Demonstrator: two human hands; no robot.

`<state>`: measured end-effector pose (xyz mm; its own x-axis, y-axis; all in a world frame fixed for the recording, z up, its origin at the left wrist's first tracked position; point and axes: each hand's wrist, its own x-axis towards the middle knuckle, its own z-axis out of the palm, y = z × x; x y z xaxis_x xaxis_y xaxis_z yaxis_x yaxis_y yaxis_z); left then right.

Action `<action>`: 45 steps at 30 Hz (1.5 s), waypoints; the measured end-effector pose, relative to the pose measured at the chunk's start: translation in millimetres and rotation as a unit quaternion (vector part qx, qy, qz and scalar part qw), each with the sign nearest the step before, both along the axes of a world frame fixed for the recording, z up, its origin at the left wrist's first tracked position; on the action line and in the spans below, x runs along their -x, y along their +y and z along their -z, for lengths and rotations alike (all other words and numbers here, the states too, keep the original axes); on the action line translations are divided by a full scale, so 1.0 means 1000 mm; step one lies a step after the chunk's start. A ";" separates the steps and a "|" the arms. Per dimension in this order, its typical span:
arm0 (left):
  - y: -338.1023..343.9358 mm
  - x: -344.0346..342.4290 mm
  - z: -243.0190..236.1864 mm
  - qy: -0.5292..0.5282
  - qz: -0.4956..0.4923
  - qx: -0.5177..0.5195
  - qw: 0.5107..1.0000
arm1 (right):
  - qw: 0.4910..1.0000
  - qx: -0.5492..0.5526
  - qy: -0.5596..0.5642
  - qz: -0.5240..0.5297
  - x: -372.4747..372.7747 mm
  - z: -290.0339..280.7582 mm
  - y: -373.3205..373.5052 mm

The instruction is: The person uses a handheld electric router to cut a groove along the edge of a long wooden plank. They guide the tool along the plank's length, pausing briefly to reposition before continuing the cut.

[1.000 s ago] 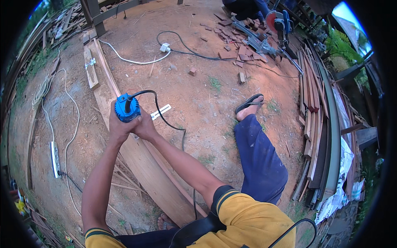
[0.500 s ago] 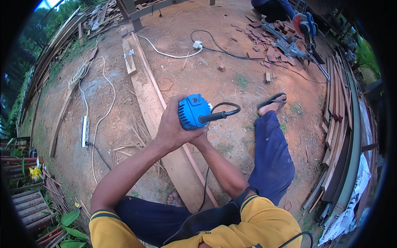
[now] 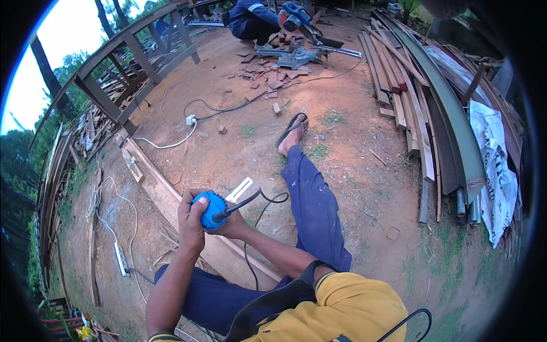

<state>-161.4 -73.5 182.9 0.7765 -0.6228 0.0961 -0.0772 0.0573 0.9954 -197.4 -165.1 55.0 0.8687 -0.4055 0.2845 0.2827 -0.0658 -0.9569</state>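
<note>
Outdoor yard. Nearest: yellow shirt, dark blue trousers, right leg stretched forward over bare reddish earth with grass tufts. Forearms reach forward from the lower edge and meet at a blue power tool. Left hand curled round its left side, thumb on top. Right hand behind its lower right; fingers hidden, closure cannot be told. Tool: rounded, ribbed housing, black cord looping right; over a long flat board, contact unclear. White slotted plate just beyond. Left: white power strip. Right: stacked planks, crumpled white sheeting. Farther: flat reddish-brown offcuts by a saw; co-worker crouching beside it. Wooden railing, then trees.
</note>
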 end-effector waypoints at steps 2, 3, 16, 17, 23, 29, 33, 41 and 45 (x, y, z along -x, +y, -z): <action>0.000 0.007 -0.003 -0.013 -0.006 -0.001 1.000 | 0.999 -0.009 -0.046 0.008 0.008 -0.007 -0.002; 0.001 0.009 -0.004 -0.021 -0.008 0.000 1.000 | 0.999 0.004 -0.047 0.014 0.010 -0.011 -0.002; 0.017 0.187 -0.047 -0.488 0.302 -0.174 0.800 | 0.994 -0.020 -0.103 0.041 0.014 -0.015 -0.002; 0.015 0.202 -0.034 -0.398 0.389 -0.311 0.770 | 0.992 -0.036 -0.113 0.046 0.014 -0.014 -0.003; -0.017 0.212 0.006 -0.072 0.519 -0.298 0.798 | 0.990 -0.042 -0.127 0.046 0.018 -0.001 -0.002; -0.095 0.275 -0.007 -0.128 0.563 -0.251 0.777 | 0.986 -0.088 -0.140 0.026 0.016 0.015 0.019; -0.080 0.280 0.008 -0.465 0.475 -0.286 0.690 | 0.995 -0.059 -0.064 -0.047 0.019 0.023 0.018; -0.065 0.243 0.024 -0.533 0.472 -0.409 0.571 | 0.993 -0.078 -0.083 -0.011 0.010 0.034 0.029; -0.074 0.235 0.034 -0.408 0.528 -0.383 0.639 | 0.996 -0.056 -0.057 -0.044 0.011 0.035 0.028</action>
